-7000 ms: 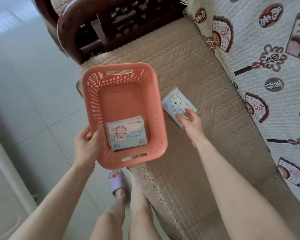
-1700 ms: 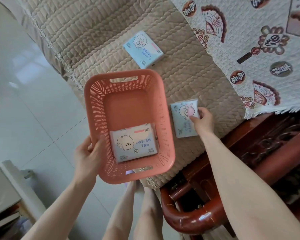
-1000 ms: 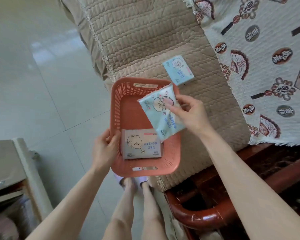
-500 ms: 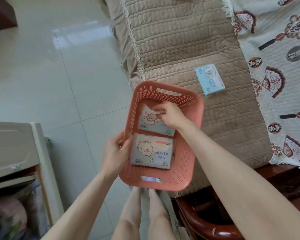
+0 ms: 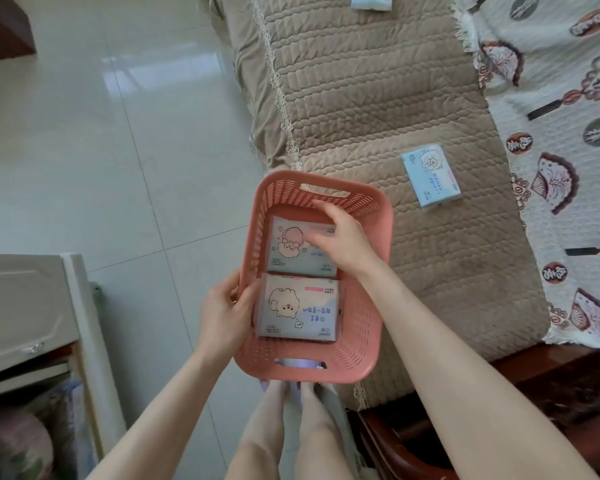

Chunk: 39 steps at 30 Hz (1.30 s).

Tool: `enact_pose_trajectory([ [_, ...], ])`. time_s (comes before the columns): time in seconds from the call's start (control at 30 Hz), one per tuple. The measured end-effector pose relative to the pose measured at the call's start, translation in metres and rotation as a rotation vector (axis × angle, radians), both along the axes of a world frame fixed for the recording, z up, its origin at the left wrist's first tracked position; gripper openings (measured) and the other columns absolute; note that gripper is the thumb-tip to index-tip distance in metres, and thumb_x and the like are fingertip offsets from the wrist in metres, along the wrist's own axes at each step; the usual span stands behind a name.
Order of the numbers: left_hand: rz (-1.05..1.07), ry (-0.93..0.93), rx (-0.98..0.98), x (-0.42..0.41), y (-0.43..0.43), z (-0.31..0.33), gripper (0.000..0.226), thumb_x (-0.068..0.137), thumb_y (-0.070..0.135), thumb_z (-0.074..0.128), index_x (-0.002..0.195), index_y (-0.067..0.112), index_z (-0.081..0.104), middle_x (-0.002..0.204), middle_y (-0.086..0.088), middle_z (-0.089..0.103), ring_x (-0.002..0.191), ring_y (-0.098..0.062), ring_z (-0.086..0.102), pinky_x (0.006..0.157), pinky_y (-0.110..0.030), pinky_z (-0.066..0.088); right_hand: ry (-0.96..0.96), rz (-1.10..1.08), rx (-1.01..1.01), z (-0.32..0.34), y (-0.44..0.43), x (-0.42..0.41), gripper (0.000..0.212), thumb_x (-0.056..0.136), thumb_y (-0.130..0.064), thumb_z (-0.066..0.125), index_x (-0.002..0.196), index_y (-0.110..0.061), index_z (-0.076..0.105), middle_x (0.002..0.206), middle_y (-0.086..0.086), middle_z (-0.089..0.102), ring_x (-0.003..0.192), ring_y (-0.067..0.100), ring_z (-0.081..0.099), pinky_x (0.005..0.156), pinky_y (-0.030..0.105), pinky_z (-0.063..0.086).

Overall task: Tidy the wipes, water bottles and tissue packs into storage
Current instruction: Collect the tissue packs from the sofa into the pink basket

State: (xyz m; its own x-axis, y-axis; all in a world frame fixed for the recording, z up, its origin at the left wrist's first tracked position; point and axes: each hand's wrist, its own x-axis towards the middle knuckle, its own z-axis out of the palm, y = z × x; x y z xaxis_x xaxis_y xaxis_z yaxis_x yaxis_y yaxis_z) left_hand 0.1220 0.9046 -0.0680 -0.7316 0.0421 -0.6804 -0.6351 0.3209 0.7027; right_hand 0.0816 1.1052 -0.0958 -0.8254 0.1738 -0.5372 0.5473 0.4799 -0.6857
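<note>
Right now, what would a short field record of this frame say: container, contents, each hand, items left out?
container: pink basket, held by the sofa seat edge
contents: near pack and far pack, lying flat, side by side
left hand: grips the basket's left rim
right hand: inside the basket, fingers on the far pack
left out: loose pack on the sofa seat; another pack cut off at the top edge

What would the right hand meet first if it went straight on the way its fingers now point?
Probably the far wall of the basket: the right hand is inside the basket above a tissue pack, fingers aimed at that wall. Depth is unclear, though.
</note>
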Motion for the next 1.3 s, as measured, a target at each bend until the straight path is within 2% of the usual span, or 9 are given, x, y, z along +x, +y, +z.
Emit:
enact_pose_trajectory([
  [0.07, 0.017, -0.009, -0.007, -0.007, 0.0, -0.004, 0.022, 0.095, 0.021, 0.058, 0.085, 0.037, 0.071, 0.081, 0.003, 0.076, 0.087, -0.025, 0.073, 0.081, -0.052, 0.057, 0.047, -0.105, -0.104, 0.014, 0.002, 0.004, 0.066, 0.085, -0.015, 0.071, 0.144, -0.017, 0.041, 0.147, 0.002, 0.046, 0.136, 0.015, 0.041, 0.115, 0.036, 0.033],
  [0.23, 0.051, -0.029, 0.005, -0.032, 0.008, -0.007, 0.018, 0.094, 0.019, 0.058, 0.088, 0.029, 0.072, 0.08, 0.004, 0.077, 0.082, -0.023, 0.073, 0.079, -0.049, 0.058, 0.171, -0.392, -0.189, 0.049, 0.036, 0.007, 0.05, 0.087, -0.009, 0.068, 0.133, -0.012, 0.051, 0.126, 0.001, 0.059, 0.108, 0.006, 0.058, 0.087, 0.011, 0.048],
  [0.3, 0.044, -0.016, -0.015, -0.042, 0.011, -0.006, 0.018, 0.093, 0.019, 0.058, 0.088, 0.029, 0.072, 0.078, 0.006, 0.076, 0.081, -0.023, 0.073, 0.078, -0.047, 0.057, 0.215, -0.499, -0.203, 0.053, 0.054, 0.007, 0.041, 0.088, -0.007, 0.067, 0.126, -0.013, 0.054, 0.119, 0.0, 0.061, 0.101, -0.003, 0.058, 0.085, 0.009, 0.048],
  [0.43, 0.015, -0.008, -0.031, -0.064, 0.021, -0.003, 0.018, 0.093, 0.023, 0.058, 0.088, 0.034, 0.072, 0.083, 0.006, 0.077, 0.082, -0.021, 0.073, 0.083, -0.052, 0.057, 0.221, -0.674, -0.241, 0.045, 0.085, 0.004, 0.043, 0.089, -0.004, 0.064, 0.13, -0.008, 0.051, 0.125, 0.009, 0.06, 0.108, 0.009, 0.058, 0.09, 0.016, 0.049],
  [0.57, 0.002, 0.011, -0.034, -0.082, 0.038, -0.001, 0.016, 0.093, 0.021, 0.058, 0.088, 0.028, 0.072, 0.08, 0.004, 0.076, 0.082, -0.024, 0.073, 0.082, -0.05, 0.057, 0.212, -0.75, -0.256, 0.029, 0.11, -0.005, 0.047, 0.089, -0.003, 0.064, 0.133, -0.006, 0.049, 0.124, 0.011, 0.057, 0.109, 0.011, 0.055, 0.084, 0.01, 0.047],
  [0.73, -0.01, 0.025, -0.033, -0.107, 0.064, -0.004, 0.016, 0.093, 0.025, 0.059, 0.086, 0.03, 0.072, 0.08, 0.005, 0.076, 0.08, -0.021, 0.072, 0.082, -0.049, 0.057, 0.142, -0.78, -0.237, 0.005, 0.142, -0.018, 0.053, 0.088, -0.009, 0.067, 0.137, -0.008, 0.046, 0.134, 0.009, 0.054, 0.117, 0.014, 0.054, 0.093, 0.022, 0.04],
  [0.9, -0.029, 0.044, -0.021, -0.144, 0.107, -0.015, 0.018, 0.094, 0.022, 0.059, 0.08, 0.026, 0.07, 0.067, 0.013, 0.072, 0.06, -0.005, 0.065, 0.069, -0.035, 0.053, 0.034, -0.802, -0.177, -0.026, 0.183, -0.038, 0.057, 0.087, -0.013, 0.069, 0.139, -0.01, 0.045, 0.137, 0.01, 0.052, 0.123, 0.019, 0.052, 0.095, 0.024, 0.038],
  [1.13, -0.051, 0.031, -0.028, -0.184, 0.143, -0.02, 0.017, 0.096, 0.017, 0.057, 0.083, 0.024, 0.067, 0.066, 0.014, 0.072, 0.058, -0.002, 0.065, 0.061, -0.029, 0.052, -0.157, -0.723, -0.129, -0.054, 0.225, -0.064, 0.071, 0.087, -0.022, 0.07, 0.148, -0.015, 0.034, 0.151, 0.001, 0.039, 0.137, 0.016, 0.037, 0.107, 0.029, 0.033],
  [1.3, -0.049, 0.04, -0.036, -0.21, 0.16, -0.025, 0.013, 0.096, 0.012, 0.056, 0.087, 0.015, 0.065, 0.061, 0.013, 0.068, 0.053, -0.003, 0.059, 0.049, -0.019, 0.049, -0.231, -0.703, -0.119, -0.076, 0.257, -0.08, 0.088, 0.069, -0.037, 0.082, 0.145, -0.025, 0.039, 0.136, -0.002, 0.056, 0.122, 0.018, 0.054, 0.105, 0.039, 0.044],
])
